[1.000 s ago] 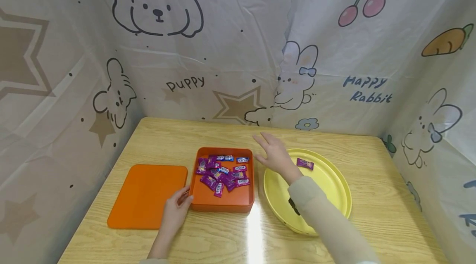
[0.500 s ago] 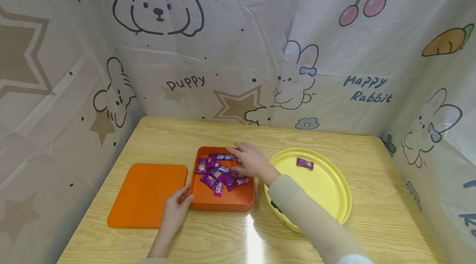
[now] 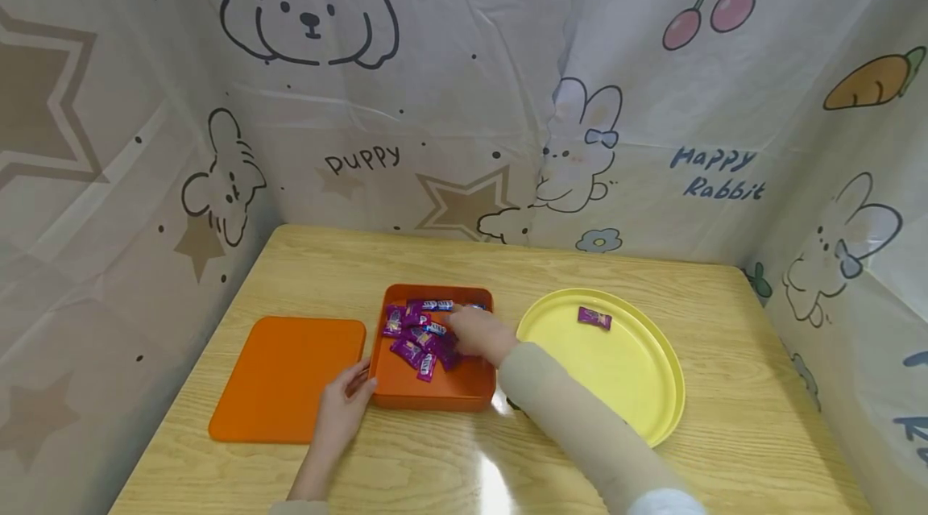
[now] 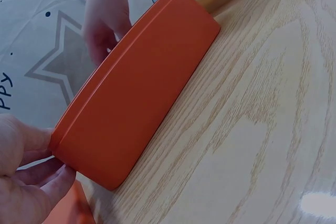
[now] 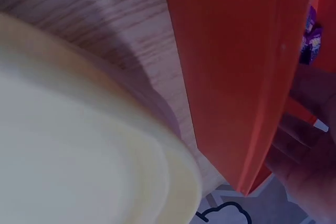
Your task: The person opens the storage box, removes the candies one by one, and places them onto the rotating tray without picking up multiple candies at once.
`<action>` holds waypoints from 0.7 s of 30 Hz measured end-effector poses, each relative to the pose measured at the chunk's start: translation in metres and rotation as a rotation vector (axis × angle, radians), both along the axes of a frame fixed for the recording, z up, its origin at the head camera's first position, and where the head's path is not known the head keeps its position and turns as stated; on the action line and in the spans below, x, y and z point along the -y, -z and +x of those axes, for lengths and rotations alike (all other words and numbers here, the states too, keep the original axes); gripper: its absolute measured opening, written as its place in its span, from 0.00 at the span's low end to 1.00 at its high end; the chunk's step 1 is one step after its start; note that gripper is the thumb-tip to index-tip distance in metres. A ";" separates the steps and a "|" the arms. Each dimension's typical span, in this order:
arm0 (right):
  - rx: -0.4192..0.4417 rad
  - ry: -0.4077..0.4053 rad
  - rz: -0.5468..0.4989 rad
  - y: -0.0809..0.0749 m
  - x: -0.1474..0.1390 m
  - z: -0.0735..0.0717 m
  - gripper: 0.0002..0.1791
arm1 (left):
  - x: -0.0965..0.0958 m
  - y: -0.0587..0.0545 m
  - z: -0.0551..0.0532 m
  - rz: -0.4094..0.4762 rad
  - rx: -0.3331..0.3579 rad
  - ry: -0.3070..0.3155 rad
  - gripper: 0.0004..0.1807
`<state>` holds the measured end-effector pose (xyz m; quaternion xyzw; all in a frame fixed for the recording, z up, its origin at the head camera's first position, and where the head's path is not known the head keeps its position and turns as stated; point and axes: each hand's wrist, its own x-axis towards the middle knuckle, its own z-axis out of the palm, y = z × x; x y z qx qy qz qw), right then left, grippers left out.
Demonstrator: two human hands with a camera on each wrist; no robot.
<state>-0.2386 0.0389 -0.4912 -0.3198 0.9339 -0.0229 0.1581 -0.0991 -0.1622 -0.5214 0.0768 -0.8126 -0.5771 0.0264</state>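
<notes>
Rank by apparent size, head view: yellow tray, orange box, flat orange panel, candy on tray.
1. Yellow tray (by outline; sleeve covers part)
2. Orange box, flat orange panel: too alike to rank
3. Candy on tray

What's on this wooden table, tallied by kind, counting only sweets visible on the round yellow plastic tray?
Square orange-red plastic box: 1
Flat square orange lid: 1
Round yellow plastic tray: 1
Small purple-wrapped sweet: 1
Total: 4

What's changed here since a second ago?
The right hand moved leftward from near the yellow plate into the orange box, at the candies; any grip is hidden. The left hand still holds the box; the orange lid, plate and its purple candy stayed put.
</notes>
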 end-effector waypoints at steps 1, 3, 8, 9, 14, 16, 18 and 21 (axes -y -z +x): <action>0.003 0.001 0.010 0.002 0.001 0.000 0.19 | 0.000 0.000 0.000 -0.008 0.000 0.002 0.22; -0.006 -0.004 0.023 0.005 0.002 0.000 0.15 | 0.000 0.000 0.000 -0.011 -0.003 0.004 0.22; -0.018 0.000 0.047 0.000 0.004 0.006 0.13 | 0.001 0.000 0.000 -0.016 -0.016 0.003 0.22; -0.027 -0.003 0.050 0.000 0.004 0.007 0.12 | 0.001 0.000 0.000 -0.018 -0.018 0.003 0.23; -0.053 -0.022 0.052 -0.001 0.004 0.009 0.11 | 0.001 -0.001 0.000 -0.017 -0.023 0.005 0.23; -0.047 -0.021 0.048 0.000 0.004 0.009 0.11 | 0.001 -0.001 0.000 -0.016 -0.022 0.004 0.22; -0.043 -0.023 0.043 0.001 0.004 0.009 0.12 | 0.000 -0.001 -0.001 -0.012 -0.021 0.001 0.22; -0.045 -0.029 0.030 0.002 0.004 0.008 0.11 | 0.000 -0.001 -0.001 -0.007 -0.015 -0.004 0.22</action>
